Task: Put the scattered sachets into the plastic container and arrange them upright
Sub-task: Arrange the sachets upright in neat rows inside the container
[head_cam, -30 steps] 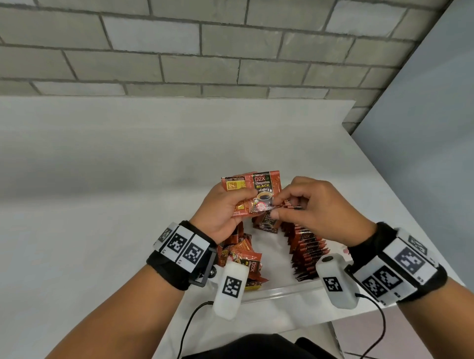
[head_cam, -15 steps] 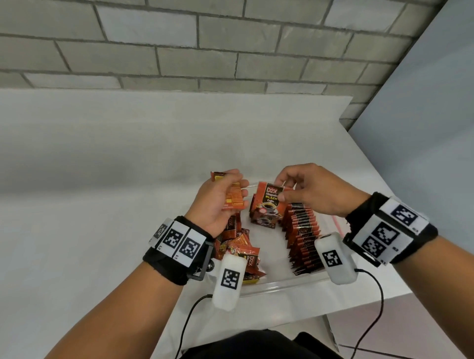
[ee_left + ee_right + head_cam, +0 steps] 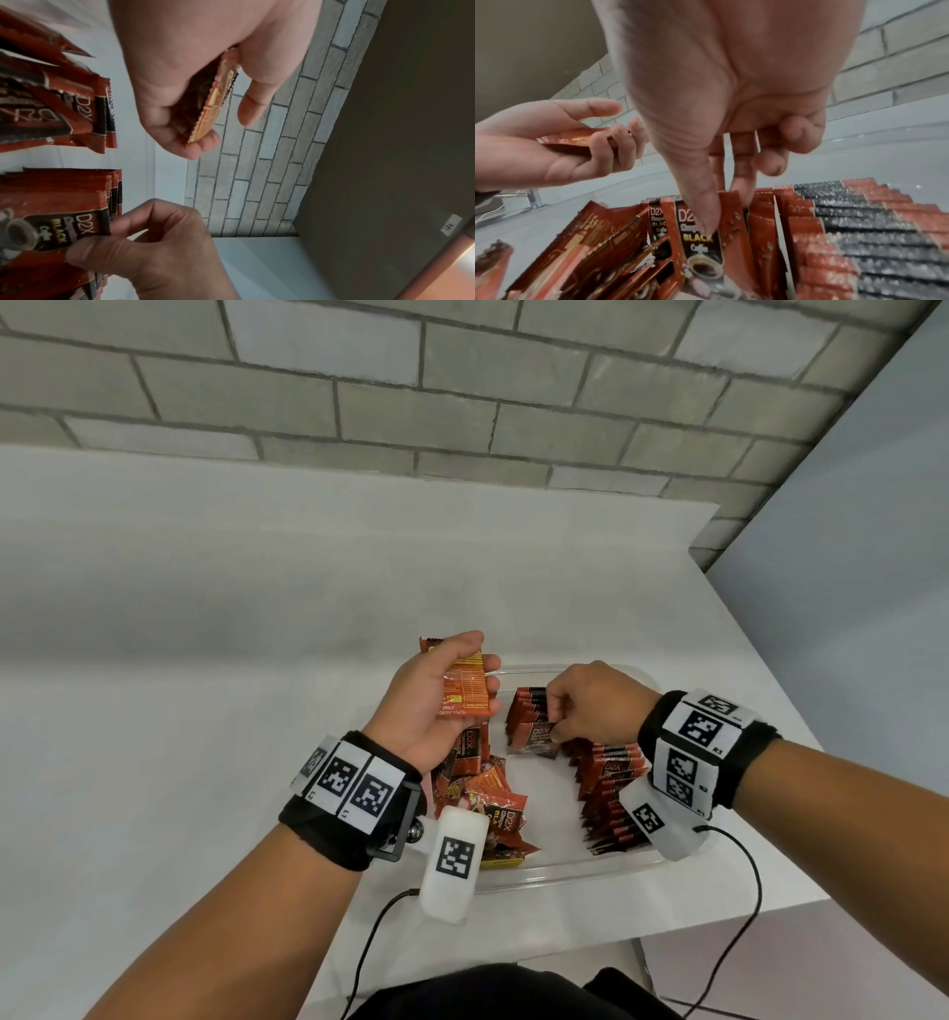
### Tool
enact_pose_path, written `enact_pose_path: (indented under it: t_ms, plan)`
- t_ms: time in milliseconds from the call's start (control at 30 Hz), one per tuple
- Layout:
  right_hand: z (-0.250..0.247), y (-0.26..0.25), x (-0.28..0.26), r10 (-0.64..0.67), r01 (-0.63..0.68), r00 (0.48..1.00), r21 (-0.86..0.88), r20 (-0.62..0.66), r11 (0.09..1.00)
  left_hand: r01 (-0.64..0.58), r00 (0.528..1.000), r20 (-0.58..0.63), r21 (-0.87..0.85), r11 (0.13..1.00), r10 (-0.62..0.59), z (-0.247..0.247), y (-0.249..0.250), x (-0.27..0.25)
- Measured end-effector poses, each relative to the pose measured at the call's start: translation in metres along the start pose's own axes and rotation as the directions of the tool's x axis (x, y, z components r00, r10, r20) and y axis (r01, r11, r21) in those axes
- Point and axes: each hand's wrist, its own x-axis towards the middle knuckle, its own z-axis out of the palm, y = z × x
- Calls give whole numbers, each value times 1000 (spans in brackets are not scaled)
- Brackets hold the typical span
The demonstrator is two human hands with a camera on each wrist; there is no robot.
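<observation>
My left hand (image 3: 436,706) curls round a small stack of coffee sachets (image 3: 464,688), orange backs up, held above the far left corner of the clear plastic container (image 3: 565,870). My right hand (image 3: 590,706) pinches one D2X black coffee sachet (image 3: 539,737) between thumb and fingers, standing it on edge at the far end of the upright row (image 3: 611,793) that runs along the container's right side. A loose pile of sachets (image 3: 488,803) lies jumbled in the container's left half, below my left wrist. The container rests on the white counter (image 3: 205,660), near its right front corner, with a grey brick wall (image 3: 462,377) behind.
</observation>
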Motion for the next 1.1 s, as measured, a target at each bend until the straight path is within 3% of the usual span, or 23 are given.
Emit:
enact_pose_path:
  t_ms: [300,567,933,1100]
  plan:
    - [4,1,7,74,-72,997,-108,17,992,-5,1000,3,-19,1000,5,-6,5,-2]
    - [5,0,9,75,-53,995,-288,66,956,2,1000,29,-25,1000,-2,-6,8,-1]
    - [11,-4,11,3,-20,999,-442,-41,897,2,999,52,-19,1000,-1,-7,10,-2]
    - [14,-3,11,24,-27,1000,-469,-11,883,0,998,56,-14,1000,1,-7,11,-2]
